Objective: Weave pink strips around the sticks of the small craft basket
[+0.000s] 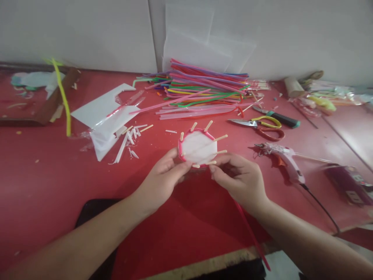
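Observation:
Between my two hands is a small white disc (199, 147) with several short wooden sticks standing around its edge. A pink pipe cleaner (250, 229) runs along the sticks around the rim, and its loose end trails down past my right wrist toward the table's front edge. My left hand (167, 175) grips the disc's left side, thumb on the near rim. On the near right side, my right hand (240, 177) pinches the rim by a stick, apparently with the pipe cleaner between thumb and fingers. The fingertips under the disc are hidden.
Bundled coloured pipe cleaners (204, 89) lie at the back of the red table (43, 175). To the right are yellow-and-red-handled scissors (259, 124), a box cutter (282, 119) and a corded glue gun (287, 161). Cut white sheet (101, 109) and scraps (128, 142) lie left. A dark flat object (93, 210) sits under my left forearm.

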Available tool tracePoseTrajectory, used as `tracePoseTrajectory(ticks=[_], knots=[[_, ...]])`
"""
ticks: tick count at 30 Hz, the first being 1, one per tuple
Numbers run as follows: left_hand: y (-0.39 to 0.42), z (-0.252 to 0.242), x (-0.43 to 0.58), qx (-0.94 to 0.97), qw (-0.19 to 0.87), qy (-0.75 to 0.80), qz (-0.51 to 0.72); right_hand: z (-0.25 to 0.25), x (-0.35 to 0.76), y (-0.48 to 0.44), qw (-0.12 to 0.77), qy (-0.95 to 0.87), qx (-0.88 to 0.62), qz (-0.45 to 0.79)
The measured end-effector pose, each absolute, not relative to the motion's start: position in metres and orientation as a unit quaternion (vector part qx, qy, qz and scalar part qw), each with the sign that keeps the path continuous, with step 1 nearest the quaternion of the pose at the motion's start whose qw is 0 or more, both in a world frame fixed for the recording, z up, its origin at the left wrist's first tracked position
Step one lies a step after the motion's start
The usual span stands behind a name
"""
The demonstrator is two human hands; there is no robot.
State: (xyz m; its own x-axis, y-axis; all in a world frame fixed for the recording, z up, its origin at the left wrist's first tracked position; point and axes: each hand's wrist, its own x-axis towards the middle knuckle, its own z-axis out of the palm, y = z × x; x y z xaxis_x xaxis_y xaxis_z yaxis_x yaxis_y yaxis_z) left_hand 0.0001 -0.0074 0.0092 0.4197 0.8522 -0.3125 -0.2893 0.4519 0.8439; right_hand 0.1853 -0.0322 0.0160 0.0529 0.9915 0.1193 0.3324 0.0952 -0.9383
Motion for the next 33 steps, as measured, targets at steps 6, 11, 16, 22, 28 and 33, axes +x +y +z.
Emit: tracePoseTrajectory(ticks=[6,11,16,22,28,33], knots=[[-0.007,0.013,0.001,0.403,0.753,0.388,0.347,0.015,0.184,-0.033,0.447,-0.609,-0.555,0.349],[-0.006,0.014,0.003,0.430,0.729,0.398,0.354,0.014,0.184,-0.033,0.415,-0.649,-0.546,0.328],[-0.006,0.017,0.003,0.374,0.755,0.383,0.377,0.014,0.186,-0.034,0.409,-0.681,-0.524,0.308],[0.000,0.023,-0.002,0.216,0.810,0.351,0.416,0.017,0.189,-0.031,0.408,-0.737,-0.477,0.250],[0.002,0.021,-0.004,0.222,0.793,0.411,0.391,0.013,0.193,-0.025,0.422,-0.767,-0.450,0.179],[0.004,0.015,-0.006,0.260,0.781,0.408,0.394,0.020,0.207,-0.020,0.372,-0.788,-0.468,0.147]])
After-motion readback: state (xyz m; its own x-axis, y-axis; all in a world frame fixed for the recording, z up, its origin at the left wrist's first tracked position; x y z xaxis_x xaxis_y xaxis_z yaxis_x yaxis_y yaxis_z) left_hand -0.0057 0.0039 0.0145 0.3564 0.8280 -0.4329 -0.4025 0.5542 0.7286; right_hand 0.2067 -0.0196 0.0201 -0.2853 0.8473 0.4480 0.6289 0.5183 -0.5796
